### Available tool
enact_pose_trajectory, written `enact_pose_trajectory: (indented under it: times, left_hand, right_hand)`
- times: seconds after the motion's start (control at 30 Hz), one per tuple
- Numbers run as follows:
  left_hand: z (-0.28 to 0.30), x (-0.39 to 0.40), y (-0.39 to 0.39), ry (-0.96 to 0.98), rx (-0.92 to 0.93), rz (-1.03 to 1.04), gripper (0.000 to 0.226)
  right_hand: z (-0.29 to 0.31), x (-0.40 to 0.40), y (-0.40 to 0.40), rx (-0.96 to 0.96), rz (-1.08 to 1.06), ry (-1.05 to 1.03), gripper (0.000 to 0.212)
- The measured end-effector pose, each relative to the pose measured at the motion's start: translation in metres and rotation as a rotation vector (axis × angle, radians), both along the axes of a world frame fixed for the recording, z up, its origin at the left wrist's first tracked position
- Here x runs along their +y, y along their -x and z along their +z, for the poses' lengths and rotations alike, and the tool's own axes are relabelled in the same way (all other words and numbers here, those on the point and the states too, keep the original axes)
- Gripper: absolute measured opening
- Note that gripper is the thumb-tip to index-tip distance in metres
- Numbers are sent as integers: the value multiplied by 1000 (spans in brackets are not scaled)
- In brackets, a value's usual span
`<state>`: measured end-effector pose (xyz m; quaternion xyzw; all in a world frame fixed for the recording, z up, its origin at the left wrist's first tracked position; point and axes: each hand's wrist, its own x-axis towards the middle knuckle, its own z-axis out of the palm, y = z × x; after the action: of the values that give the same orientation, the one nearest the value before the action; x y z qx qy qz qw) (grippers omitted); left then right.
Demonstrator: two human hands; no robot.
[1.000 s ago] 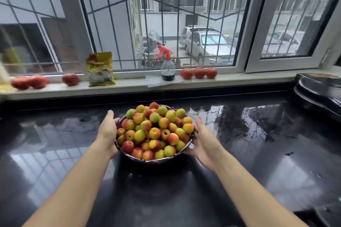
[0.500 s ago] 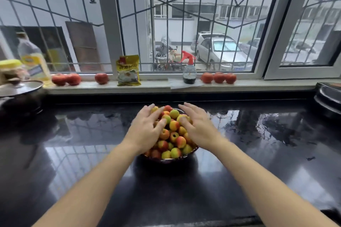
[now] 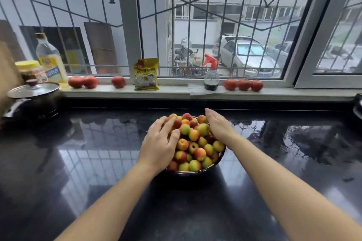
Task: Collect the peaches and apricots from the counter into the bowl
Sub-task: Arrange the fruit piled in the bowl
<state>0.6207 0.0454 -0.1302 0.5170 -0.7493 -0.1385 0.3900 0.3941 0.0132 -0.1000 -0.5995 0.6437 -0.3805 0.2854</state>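
Item one: our two forearms, entering from the near edge over the glossy black surface (image 3: 82,166). Item two: bowl (image 3: 193,172), dark-rimmed, standing on the surface between our hands and heaped with small red-yellow-green peaches and apricots (image 3: 194,148). Item three: our left hand (image 3: 159,144), palm down on the left of the heap, grip slack, fingers gently bent over the fruit and touching it, closed round none that we can see. Item four: our right hand (image 3: 217,126), edge-on against the right of the heap, grip open, fingers straight and together, holding nothing. Beyond the hands, on the windowsill (image 3: 293,94): six tomatoes (image 3: 243,84) in two groups, a yellow packet (image 3: 146,74), a spray bottle (image 3: 211,76). Far left of our left hand: lidded pot (image 3: 33,97), jar (image 3: 29,70), oil bottle (image 3: 51,60).
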Motion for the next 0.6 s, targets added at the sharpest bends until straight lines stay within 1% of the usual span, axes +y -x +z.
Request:
enact_pose_trajectory:
  times: [0.03,0.07,0.13,0.2,0.23,0.27,0.33,0.4,0.47,0.5,0.57,0.6]
  left_hand:
    - [0,0,1,42,-15,-2,59]
    - [-2,2,0,112,-11,-8,55]
    - [-7,5,-7,254,40,-1,44]
    - [-10,7,-14,286,109,18,34]
    - [-10,7,-15,272,132,33,32]
    - [-9,6,-14,249,147,49,35]
    - [-4,1,-9,154,163,63,48]
    - [3,-4,-3,-7,135,58,60]
    - [7,-10,0,-137,32,38,66]
    - [9,-12,0,-184,2,18,68]
    - [11,-11,-6,-217,51,-20,68]
    - [10,-9,-11,-189,109,-37,64]
  right_hand:
    - [2,-2,1,8,6,-21,53]
    - [3,-3,3,54,38,-44,53]
    - [0,-6,6,110,77,-72,50]
    - [-3,-8,6,32,53,-74,49]
    - [-4,-8,6,-14,29,-71,50]
    - [-6,-9,7,-18,11,-50,51]
    - [-7,-6,7,104,1,40,51]
    - [-3,-2,4,216,39,142,50]
    - [3,3,-4,308,148,182,51]
    - [6,5,-9,364,219,167,52]
    - [8,11,-18,503,351,123,56]
    - [6,16,-21,572,390,115,60]
